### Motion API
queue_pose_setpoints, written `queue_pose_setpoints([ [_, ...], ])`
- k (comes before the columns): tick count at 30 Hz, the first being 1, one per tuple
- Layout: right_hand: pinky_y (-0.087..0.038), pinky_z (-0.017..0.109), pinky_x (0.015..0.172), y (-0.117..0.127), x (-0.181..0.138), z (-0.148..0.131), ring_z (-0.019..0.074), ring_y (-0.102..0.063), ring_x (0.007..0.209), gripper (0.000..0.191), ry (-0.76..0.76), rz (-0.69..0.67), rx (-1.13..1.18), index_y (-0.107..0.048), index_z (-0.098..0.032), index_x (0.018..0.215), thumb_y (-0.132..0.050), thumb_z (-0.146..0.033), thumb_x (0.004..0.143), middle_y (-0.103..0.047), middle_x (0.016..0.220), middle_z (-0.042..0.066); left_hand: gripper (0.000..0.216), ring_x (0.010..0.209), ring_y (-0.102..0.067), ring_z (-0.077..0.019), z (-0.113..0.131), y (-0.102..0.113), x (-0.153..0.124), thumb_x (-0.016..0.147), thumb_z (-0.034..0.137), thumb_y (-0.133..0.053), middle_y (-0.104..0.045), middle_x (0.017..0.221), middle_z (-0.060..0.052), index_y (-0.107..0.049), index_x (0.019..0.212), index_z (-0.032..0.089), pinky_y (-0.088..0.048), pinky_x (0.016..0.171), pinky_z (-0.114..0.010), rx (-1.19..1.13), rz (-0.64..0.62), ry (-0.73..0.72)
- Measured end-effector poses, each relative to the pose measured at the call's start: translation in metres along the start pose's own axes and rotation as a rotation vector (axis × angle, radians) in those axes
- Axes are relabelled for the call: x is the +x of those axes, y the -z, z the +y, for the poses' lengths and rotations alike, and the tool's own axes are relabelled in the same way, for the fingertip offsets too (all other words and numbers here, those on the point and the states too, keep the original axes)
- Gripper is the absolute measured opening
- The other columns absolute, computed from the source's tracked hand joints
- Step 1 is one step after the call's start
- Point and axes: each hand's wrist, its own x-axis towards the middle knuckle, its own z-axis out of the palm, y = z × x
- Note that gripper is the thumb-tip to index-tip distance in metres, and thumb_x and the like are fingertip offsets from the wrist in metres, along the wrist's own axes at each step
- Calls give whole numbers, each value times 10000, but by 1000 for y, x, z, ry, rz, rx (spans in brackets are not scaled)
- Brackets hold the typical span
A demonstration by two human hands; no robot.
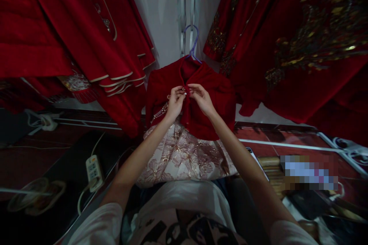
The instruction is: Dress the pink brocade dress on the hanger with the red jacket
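Note:
A short red jacket (163, 80) hangs on a purple hanger (194, 42) in front of me, with a beaded ornament (161, 111) on its left side. My left hand (176, 101) pinches the front edge of the jacket just below the collar. From the other side, the closed fingers of my right hand (202, 98) grip the facing edge, and the two hands nearly meet. Any fastener between the fingertips is too small to make out. Below the jacket, a pale skirt with a pink and gold flower pattern (186, 157) spreads over my lap.
Red garments with pale trim (115, 57) hang at the left, and red garments with gold sequins (319, 30) at the right. A power strip (94, 172) lies on a dark surface at the lower left. A phone (254, 157) is partly hidden by my right arm.

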Motion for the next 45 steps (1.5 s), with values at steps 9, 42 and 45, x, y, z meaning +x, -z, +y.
queue_pose_setpoints([
  [9, -487, 360, 948, -2, -5, -1, 173, -624, 954, 329, 11, -24, -66, -650, -222, 989, -710, -424, 736, -674, 1041, 52, 179, 817, -616, -110, -6, 1, 4, 782, 110, -587, -604, 865, -13, -476, 900, 186, -491, 819, -265, 62, 89, 47],
  [42, -525, 355, 940, 6, -8, -2, 174, -606, 1024, 327, 169, -38, -331, -637, -225, 1119, -600, -260, 796, -570, 1195, 73, 59, 812, -591, -157, 26, 13, 12, 825, 181, -546, -605, 873, -45, -590, 864, 180, -482, 782, -287, 625, -369, -326],
  [45, -399, 417, 1090, 1, -22, 6, 213, -445, 1294, 587, 194, -64, -339, -452, -274, 1351, -603, -248, 785, -428, 1425, 66, 154, 894, -603, -145, 9, 9, 9, 863, 175, -475, -614, 996, -58, -572, 982, 190, -490, 829, -286, 447, -334, -215],
])
